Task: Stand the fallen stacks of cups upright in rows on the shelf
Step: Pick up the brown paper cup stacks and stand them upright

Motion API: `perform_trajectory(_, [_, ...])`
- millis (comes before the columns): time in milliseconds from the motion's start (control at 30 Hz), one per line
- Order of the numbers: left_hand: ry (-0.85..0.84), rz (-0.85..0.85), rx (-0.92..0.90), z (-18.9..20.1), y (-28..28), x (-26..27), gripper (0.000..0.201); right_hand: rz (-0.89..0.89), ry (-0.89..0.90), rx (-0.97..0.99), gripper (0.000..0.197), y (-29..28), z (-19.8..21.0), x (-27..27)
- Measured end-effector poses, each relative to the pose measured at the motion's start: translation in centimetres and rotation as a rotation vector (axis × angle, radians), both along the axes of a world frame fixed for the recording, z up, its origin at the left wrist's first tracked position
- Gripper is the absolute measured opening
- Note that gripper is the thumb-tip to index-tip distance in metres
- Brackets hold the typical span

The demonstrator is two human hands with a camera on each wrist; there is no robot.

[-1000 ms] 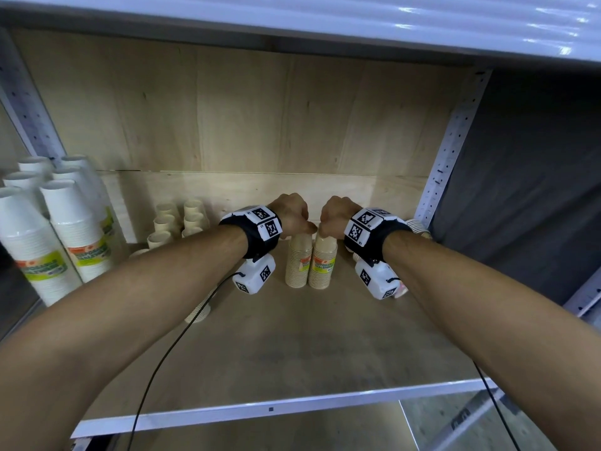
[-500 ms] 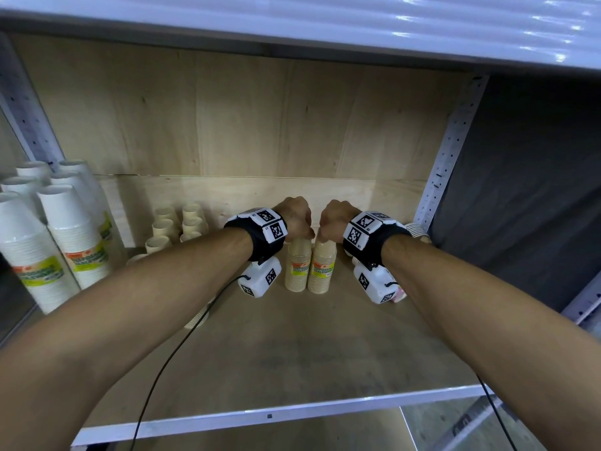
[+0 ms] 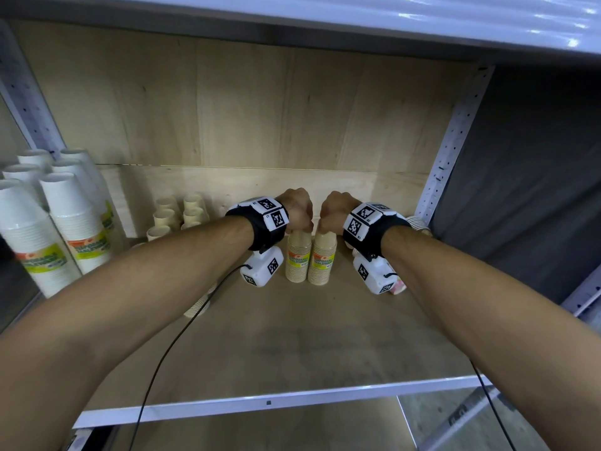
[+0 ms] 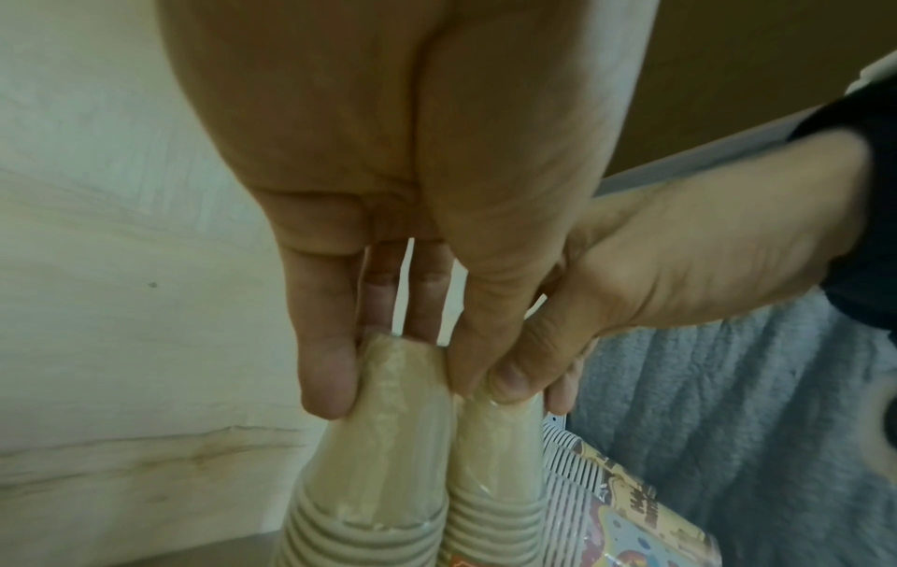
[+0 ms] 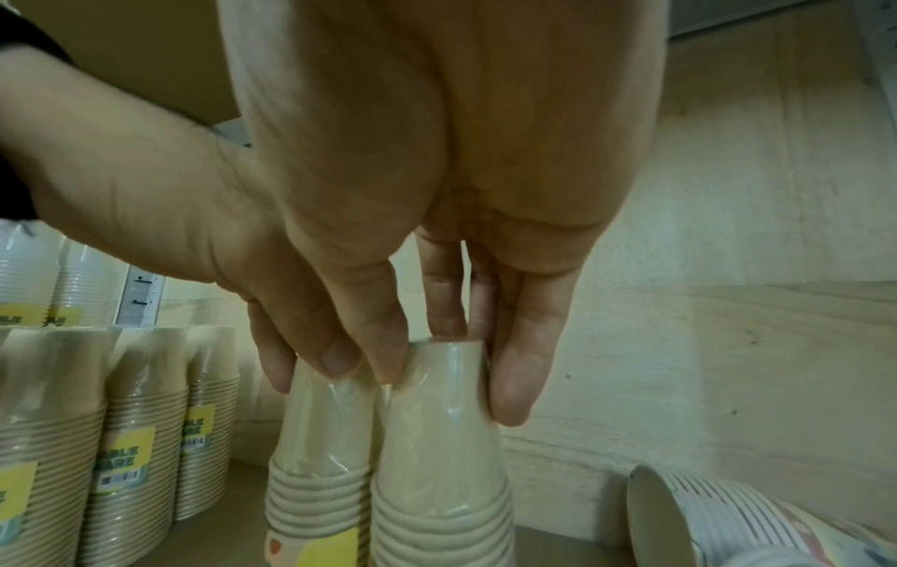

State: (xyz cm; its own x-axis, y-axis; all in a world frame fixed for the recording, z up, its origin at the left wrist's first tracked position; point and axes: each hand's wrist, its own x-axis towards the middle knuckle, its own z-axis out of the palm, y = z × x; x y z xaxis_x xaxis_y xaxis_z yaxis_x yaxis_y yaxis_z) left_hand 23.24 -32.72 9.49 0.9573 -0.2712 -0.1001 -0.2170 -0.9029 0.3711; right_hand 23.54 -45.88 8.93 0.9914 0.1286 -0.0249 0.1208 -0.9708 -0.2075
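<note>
Two wrapped stacks of beige cups stand upright, mouths down, side by side and touching, mid-shelf toward the back. My left hand (image 3: 300,226) pinches the top of the left stack (image 3: 296,260) from above, thumb and fingers around its top cup (image 4: 398,402). My right hand (image 3: 325,226) holds the top of the right stack (image 3: 322,262) the same way, fingers wrapped on its top cup (image 5: 441,422). The two hands touch each other above the stacks. The left stack (image 5: 320,441) also shows in the right wrist view.
Tall white cup stacks (image 3: 65,222) stand at the far left. Several beige stacks (image 3: 182,213) stand in rows behind my left arm. A patterned stack (image 5: 728,518) lies on its side at the right by the post (image 3: 452,141). Another stack (image 3: 198,307) lies under my left forearm.
Both hands keep their hold on the tops of the two stacks, which stand in the same place. Only the head view shifts slightly.
</note>
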Motion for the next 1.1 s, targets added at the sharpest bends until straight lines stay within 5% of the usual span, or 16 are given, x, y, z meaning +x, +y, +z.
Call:
perform_trajectory(333, [0.076,-0.022,0.036,1.2,0.5,-0.7,0.029,0.009,0.084,-0.022,0.032,0.9,0.9,-0.3])
perform_trajectory(733, [0.191,0.017,0.307,3.9,4.5,-3.6,0.026,0.141,0.184,-0.123,0.014,4.2,3.3,-2.7])
perform_trajectory(1000, [0.330,0.069,0.294,5.7,9.4,-7.4,0.043,0.288,0.437,-0.091,0.036,9.8,5.0,-5.5])
perform_trajectory(1100, [0.335,0.090,0.293,6.2,11.4,-9.2,0.036,0.372,0.509,-0.044,0.028,12.2,4.8,-6.6])
